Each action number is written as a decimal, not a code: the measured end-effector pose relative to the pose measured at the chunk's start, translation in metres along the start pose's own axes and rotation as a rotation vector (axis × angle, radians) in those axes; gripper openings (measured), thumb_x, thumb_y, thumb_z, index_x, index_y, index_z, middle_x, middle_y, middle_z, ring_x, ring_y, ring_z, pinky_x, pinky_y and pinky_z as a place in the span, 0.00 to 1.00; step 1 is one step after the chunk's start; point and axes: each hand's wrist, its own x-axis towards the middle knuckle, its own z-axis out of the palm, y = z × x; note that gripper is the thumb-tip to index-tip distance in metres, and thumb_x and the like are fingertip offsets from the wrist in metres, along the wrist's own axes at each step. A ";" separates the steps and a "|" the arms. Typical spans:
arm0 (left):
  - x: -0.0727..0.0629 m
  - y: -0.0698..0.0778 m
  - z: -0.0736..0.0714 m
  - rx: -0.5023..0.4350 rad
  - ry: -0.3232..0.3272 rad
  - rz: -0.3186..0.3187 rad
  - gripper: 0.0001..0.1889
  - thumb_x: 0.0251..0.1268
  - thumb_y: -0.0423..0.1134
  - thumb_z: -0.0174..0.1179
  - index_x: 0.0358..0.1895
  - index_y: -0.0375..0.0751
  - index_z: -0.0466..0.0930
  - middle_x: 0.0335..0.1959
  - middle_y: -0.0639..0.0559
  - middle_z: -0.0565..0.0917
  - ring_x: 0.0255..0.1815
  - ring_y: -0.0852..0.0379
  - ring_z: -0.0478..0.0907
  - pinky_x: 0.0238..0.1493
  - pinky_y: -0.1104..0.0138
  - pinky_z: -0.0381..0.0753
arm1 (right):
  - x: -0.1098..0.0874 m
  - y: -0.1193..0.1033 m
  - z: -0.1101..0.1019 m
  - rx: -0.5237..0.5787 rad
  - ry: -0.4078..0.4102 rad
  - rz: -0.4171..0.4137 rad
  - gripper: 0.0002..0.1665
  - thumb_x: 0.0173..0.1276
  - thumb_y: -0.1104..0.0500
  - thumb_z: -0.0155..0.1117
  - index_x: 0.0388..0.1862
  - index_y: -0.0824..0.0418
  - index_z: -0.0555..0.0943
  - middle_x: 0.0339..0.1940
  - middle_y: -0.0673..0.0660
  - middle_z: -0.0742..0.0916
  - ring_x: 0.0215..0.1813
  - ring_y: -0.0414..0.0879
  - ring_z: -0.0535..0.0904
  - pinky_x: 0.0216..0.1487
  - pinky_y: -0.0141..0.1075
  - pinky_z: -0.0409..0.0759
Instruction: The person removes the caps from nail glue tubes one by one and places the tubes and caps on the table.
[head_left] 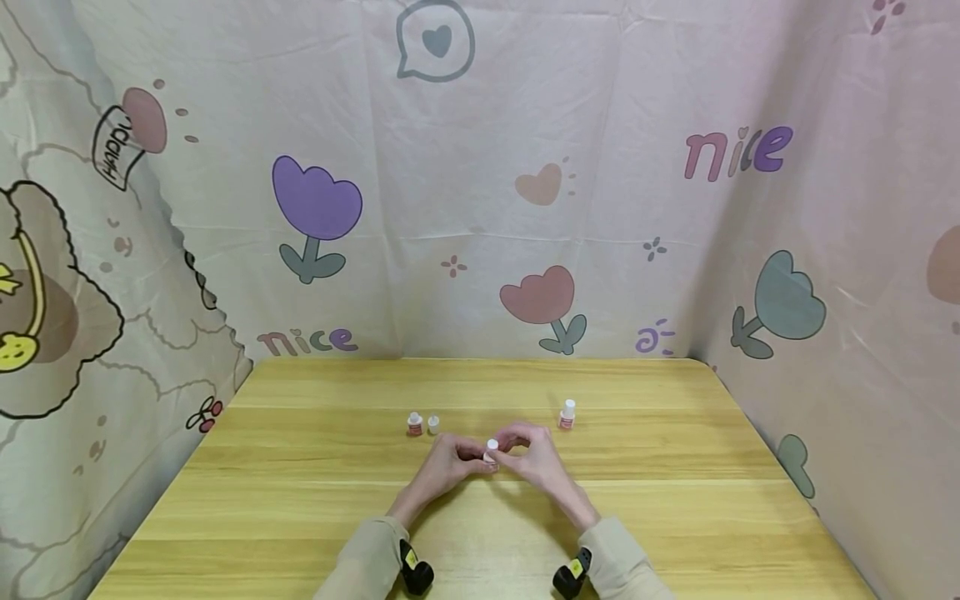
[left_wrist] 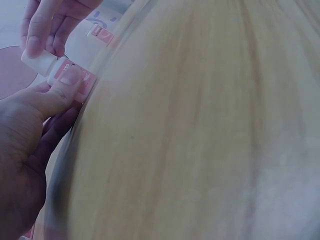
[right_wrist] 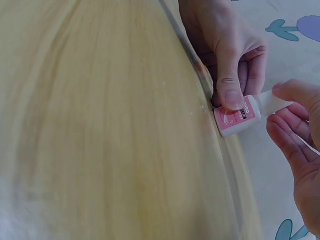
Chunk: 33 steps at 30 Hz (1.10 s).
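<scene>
My left hand (head_left: 447,464) grips the body of a small white bottle (right_wrist: 242,124) with a pink label, its thumb lying across that label. Between the thumb and fingers of my right hand (head_left: 534,454) is the bottle's white cap (right_wrist: 273,103), pinched and sitting on the neck. In the head view the bottle is held low over the middle of the table, largely covered by fingers. Behind the left hand, a second pink-labelled bottle (head_left: 415,426) stands uncapped beside a loose white cap (head_left: 433,425).
A third small bottle (head_left: 567,415), with its tall white cap on, stands upright behind and to the right of the hands. The wooden table (head_left: 300,500) ends at a printed cloth (head_left: 435,167) at the back, with cloth on both sides too.
</scene>
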 end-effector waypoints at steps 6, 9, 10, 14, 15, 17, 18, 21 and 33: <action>0.000 0.001 -0.002 -0.015 -0.016 0.008 0.08 0.56 0.38 0.74 0.39 0.43 0.91 0.35 0.48 0.92 0.35 0.60 0.89 0.38 0.73 0.84 | 0.000 -0.025 -0.008 0.022 -0.031 -0.015 0.07 0.58 0.76 0.71 0.36 0.74 0.84 0.33 0.69 0.88 0.35 0.60 0.85 0.44 0.54 0.86; 0.000 0.001 -0.002 -0.010 -0.026 0.003 0.08 0.56 0.39 0.74 0.39 0.43 0.91 0.35 0.48 0.92 0.35 0.64 0.88 0.39 0.74 0.84 | -0.001 -0.028 -0.009 0.027 -0.040 -0.008 0.07 0.58 0.76 0.70 0.37 0.74 0.84 0.34 0.69 0.88 0.36 0.60 0.85 0.46 0.52 0.87; 0.000 0.001 -0.003 -0.009 -0.029 0.002 0.08 0.57 0.39 0.74 0.39 0.43 0.91 0.35 0.48 0.92 0.35 0.65 0.88 0.39 0.74 0.84 | -0.001 -0.028 -0.009 0.032 -0.043 -0.003 0.08 0.58 0.76 0.70 0.37 0.74 0.84 0.34 0.69 0.88 0.36 0.60 0.85 0.46 0.52 0.87; 0.000 0.000 -0.002 0.000 -0.029 0.001 0.08 0.56 0.38 0.74 0.40 0.42 0.91 0.35 0.47 0.92 0.36 0.66 0.87 0.40 0.74 0.85 | -0.001 -0.027 -0.009 0.058 -0.059 0.021 0.09 0.57 0.77 0.69 0.38 0.76 0.84 0.37 0.70 0.88 0.39 0.64 0.85 0.50 0.53 0.86; 0.000 0.000 -0.002 -0.001 -0.027 0.002 0.08 0.56 0.37 0.74 0.40 0.41 0.91 0.35 0.47 0.92 0.36 0.66 0.88 0.39 0.74 0.85 | -0.001 -0.027 -0.010 0.064 -0.061 0.024 0.09 0.57 0.77 0.69 0.39 0.76 0.84 0.37 0.71 0.88 0.39 0.64 0.85 0.50 0.54 0.86; 0.000 -0.001 -0.002 -0.005 -0.024 0.005 0.09 0.56 0.37 0.74 0.40 0.41 0.91 0.35 0.47 0.92 0.36 0.66 0.88 0.39 0.73 0.85 | -0.001 -0.027 -0.010 0.072 -0.063 0.029 0.09 0.58 0.77 0.69 0.39 0.76 0.84 0.37 0.71 0.88 0.40 0.64 0.85 0.51 0.55 0.85; 0.000 0.000 -0.002 -0.008 -0.023 0.006 0.09 0.56 0.37 0.74 0.40 0.41 0.91 0.35 0.47 0.92 0.35 0.65 0.88 0.39 0.73 0.85 | -0.001 -0.027 -0.010 0.076 -0.062 0.035 0.09 0.58 0.77 0.68 0.39 0.76 0.84 0.37 0.71 0.88 0.40 0.64 0.85 0.50 0.55 0.85; 0.000 0.000 -0.002 -0.018 -0.017 0.014 0.09 0.56 0.38 0.74 0.39 0.42 0.91 0.35 0.48 0.92 0.35 0.63 0.88 0.38 0.73 0.84 | -0.002 -0.027 -0.009 0.062 -0.048 0.055 0.08 0.59 0.75 0.70 0.39 0.75 0.83 0.36 0.70 0.88 0.38 0.60 0.85 0.48 0.56 0.85; -0.001 0.001 -0.001 -0.025 -0.007 0.020 0.09 0.55 0.39 0.74 0.39 0.42 0.91 0.35 0.48 0.92 0.35 0.56 0.89 0.38 0.72 0.85 | -0.001 -0.029 -0.007 0.033 -0.018 0.071 0.07 0.58 0.74 0.71 0.36 0.73 0.84 0.33 0.68 0.88 0.35 0.54 0.85 0.46 0.54 0.86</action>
